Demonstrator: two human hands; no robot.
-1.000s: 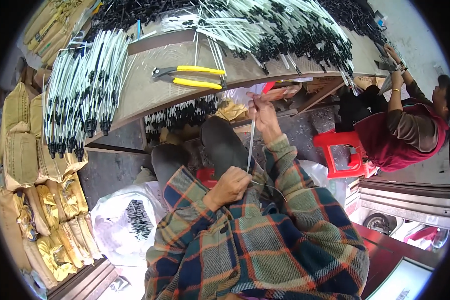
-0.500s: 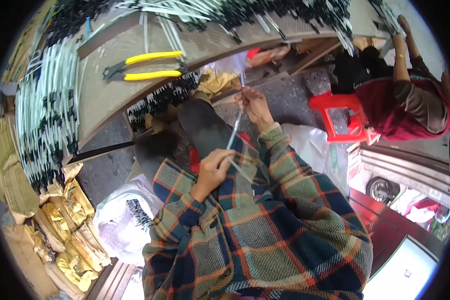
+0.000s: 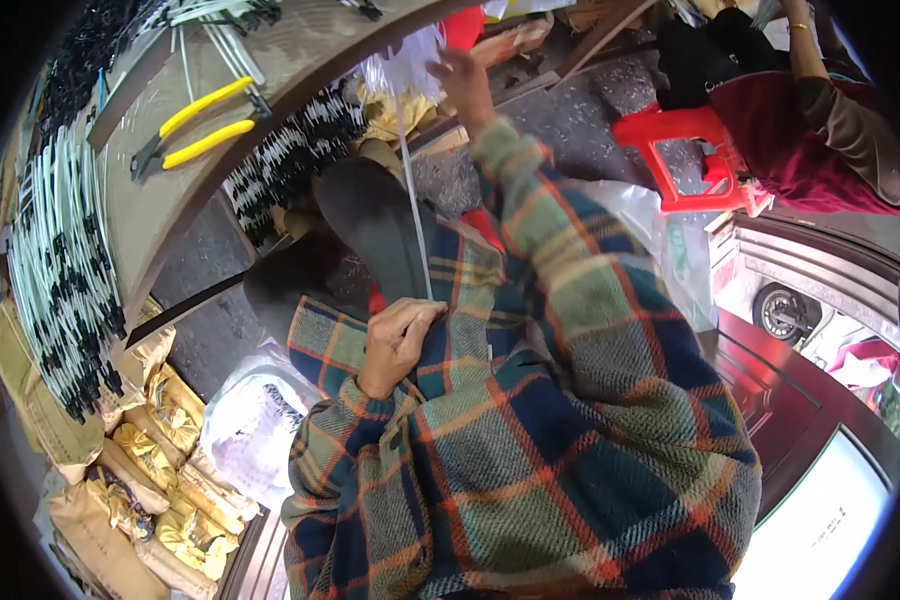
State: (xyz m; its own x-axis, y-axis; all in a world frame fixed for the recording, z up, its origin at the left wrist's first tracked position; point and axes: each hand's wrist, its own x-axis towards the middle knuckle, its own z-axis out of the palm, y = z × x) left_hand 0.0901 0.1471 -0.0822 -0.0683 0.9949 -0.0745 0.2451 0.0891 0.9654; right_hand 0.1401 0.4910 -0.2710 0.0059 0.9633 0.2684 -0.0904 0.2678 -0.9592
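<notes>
Slippage is the likely risk: left hand [image 3: 398, 340] pinches the low end of a thin white cable [image 3: 415, 225] while right hand [image 3: 460, 85], fingers closed on its top, pulls it taut.

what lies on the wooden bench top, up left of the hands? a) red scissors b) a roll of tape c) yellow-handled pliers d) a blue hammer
c: yellow-handled pliers lie on the wooden bench, beside bundles of white rods, while the left hand and right hand hold a thin white rod between them.
</notes>
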